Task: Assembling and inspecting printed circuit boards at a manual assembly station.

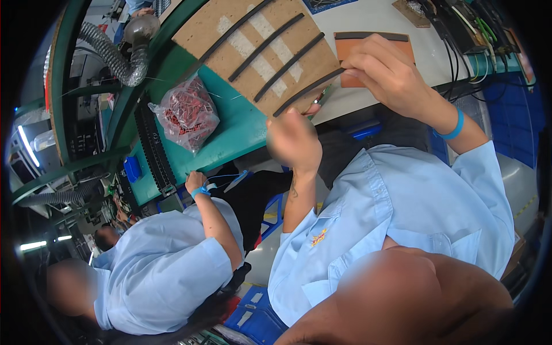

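My right hand (384, 73) pinches the right end of a thin black strip (313, 89) between thumb and fingertips. This strip runs along the near edge of a brown board (247, 43), and several like strips lie across the board in slanting rows. At the strip's other end is my left hand (294, 141), its fingers curled closed and partly blurred. A slim tool (322, 98) with a shiny, greenish part shows just beyond those fingers; whether they grip it or the board's edge is hard to see. Behind my right hand lies an orange-brown board (374, 49) bearing a black strip (371, 36).
A clear bag of red pieces (190, 112) sits on the green bench (230, 144), left of the board. Beside it runs a long black slotted rack (152, 146). Black cables (451, 54) hang at the far right. A co-worker (167, 259) in light blue sits at my left.
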{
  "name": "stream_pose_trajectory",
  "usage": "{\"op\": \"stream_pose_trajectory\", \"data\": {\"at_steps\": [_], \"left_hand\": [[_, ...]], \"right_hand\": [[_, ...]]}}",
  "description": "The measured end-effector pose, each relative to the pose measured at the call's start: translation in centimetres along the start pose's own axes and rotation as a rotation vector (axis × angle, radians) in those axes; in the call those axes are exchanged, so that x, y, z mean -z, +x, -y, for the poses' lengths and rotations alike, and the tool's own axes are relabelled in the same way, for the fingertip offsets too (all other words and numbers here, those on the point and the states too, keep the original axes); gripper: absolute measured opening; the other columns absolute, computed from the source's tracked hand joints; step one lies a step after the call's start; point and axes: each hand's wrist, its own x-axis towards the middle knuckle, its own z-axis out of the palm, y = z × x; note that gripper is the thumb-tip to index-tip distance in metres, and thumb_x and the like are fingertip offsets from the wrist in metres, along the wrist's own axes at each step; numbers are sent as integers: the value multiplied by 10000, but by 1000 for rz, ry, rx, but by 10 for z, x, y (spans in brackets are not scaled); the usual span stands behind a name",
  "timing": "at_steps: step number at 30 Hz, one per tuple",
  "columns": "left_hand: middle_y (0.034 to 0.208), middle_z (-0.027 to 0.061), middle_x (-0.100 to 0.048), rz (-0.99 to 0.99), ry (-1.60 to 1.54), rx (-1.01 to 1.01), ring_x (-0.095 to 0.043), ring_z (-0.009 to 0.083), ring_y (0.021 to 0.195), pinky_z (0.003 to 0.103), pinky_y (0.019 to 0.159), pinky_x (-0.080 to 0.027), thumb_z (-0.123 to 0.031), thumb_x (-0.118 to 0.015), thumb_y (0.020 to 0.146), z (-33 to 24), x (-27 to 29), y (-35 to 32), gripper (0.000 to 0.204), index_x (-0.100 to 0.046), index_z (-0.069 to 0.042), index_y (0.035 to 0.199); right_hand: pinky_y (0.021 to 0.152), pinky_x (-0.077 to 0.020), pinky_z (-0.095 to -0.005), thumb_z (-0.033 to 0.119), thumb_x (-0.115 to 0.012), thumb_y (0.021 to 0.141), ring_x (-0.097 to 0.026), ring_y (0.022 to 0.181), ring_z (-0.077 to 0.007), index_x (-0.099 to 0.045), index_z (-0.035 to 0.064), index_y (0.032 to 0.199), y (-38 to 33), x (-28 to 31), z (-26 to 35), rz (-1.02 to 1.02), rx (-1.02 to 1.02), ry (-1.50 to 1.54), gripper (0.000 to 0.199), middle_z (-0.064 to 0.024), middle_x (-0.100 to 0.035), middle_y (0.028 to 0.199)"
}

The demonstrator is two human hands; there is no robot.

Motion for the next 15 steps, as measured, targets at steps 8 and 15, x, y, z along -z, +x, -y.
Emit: {"op": "stream_pose_trajectory", "data": {"at_steps": [8,15], "left_hand": [[920,168,-695,-129,126,106,-720,188,699,264,664,-586,-143,-467,1079,8,18,18,208,-466,47,1164],[893,151,-676,-235,-131,206,-719,179,727,269,682,-598,-201,-432,1105,18,38,24,258,-455,21,1233]], "right_hand": [[701,-479,-295,16,-706,889,-567,795,-215,-674,0,1016,8,36,6,17,-52,-122,132,-78,-638,960],[891,-507,-404,265,-589,992,-621,958,-301,-672,57,1090,-31,53,-54,213,-376,-156,245,-128,-631,1105]]}}
